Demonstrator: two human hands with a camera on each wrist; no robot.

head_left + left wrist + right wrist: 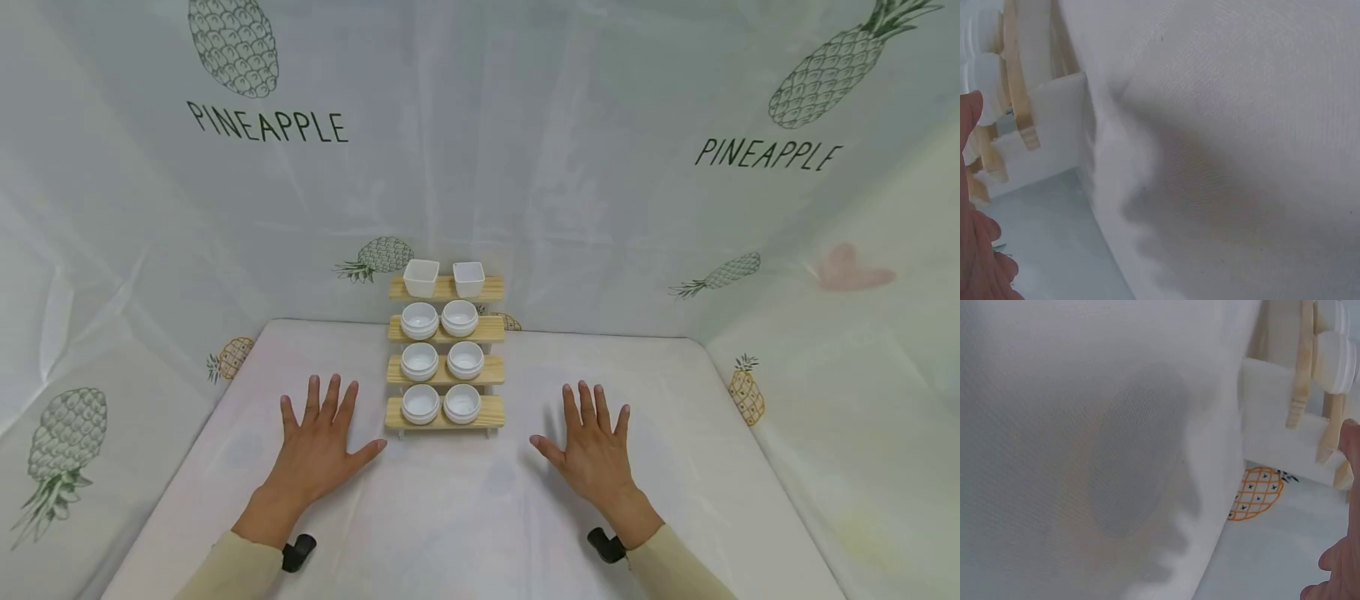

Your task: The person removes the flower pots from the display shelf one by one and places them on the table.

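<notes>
Between my hands stands a tiered rack (pixel 446 330) with several pale wooden shelves on white supports. Two square white cups (pixel 422 279) sit on the top shelf. Each lower shelf carries a pair of round white ramekins (pixel 462 404). My left hand (pixel 318 450), fingers spread and straight, is over the table to the left of the rack, thumb pointing toward its lowest shelf. On the rack's right, my right hand (pixel 595 454) is likewise spread and holds nothing. Both wrist views show the hands' shadows on the cloth and the rack's side ends (pixel 1022 94).
A white cloth covers the table (pixel 450 525). Behind and at both sides hang pale curtains (pixel 525 167) printed with pineapples and lettering. The rack stands near the table's back edge, close to the rear curtain. A small black device (pixel 298 553) is strapped at each wrist.
</notes>
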